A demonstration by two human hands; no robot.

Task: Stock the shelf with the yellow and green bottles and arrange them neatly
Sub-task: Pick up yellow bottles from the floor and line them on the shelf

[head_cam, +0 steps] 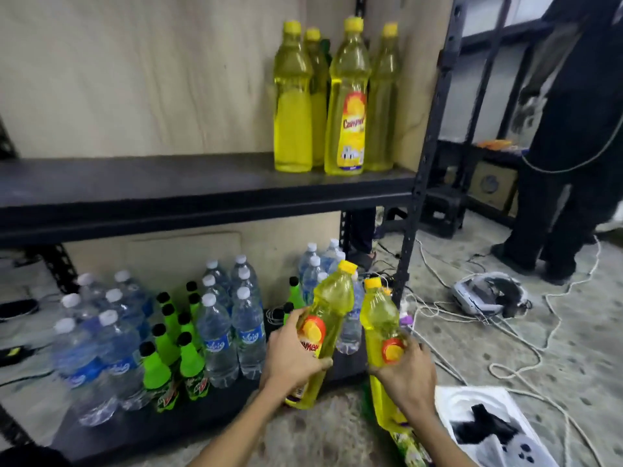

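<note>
Partway through, early-to-middle by my read. Four yellow bottles [349, 106] stand upright at the right end of the upper shelf [168, 183], packed close in a rough cluster. One is tucked behind the others, and the labels face different ways, so it's not neat yet. The rest of that shelf board, to the left, holds nothing visible.

Two more yellows are in transit. The left hand [290, 355] wraps its fingers round the label band of the left-hand bottle [332, 298], cap tilted up and to the right. The right hand [404, 369] grips the right-hand bottle [379, 315] the same way at mid-body, cap up. Both are firm full-hand holds. Both bottles are in the air in front of the bottom shelf [168, 429], well below the upper board and close to each other, though I can't tell whether they touch.

The green bottles [156, 369] (black caps, soda labels) sit on the bottom shelf, wedged among water bottles [219, 335] in no clear rows. Whether they are meant to stay there or go up can't be told.

Left to do, as I judge it: lift these two onto the upper shelf beside the four, deal with the greens, then square the rows and turn the labels forward. Something yellow-green lies under the right wrist, too blurred to name.

Cables [505, 332] and a white box [488, 429] litter the floor at right. A person [573, 163] stands beyond the rack.
</note>
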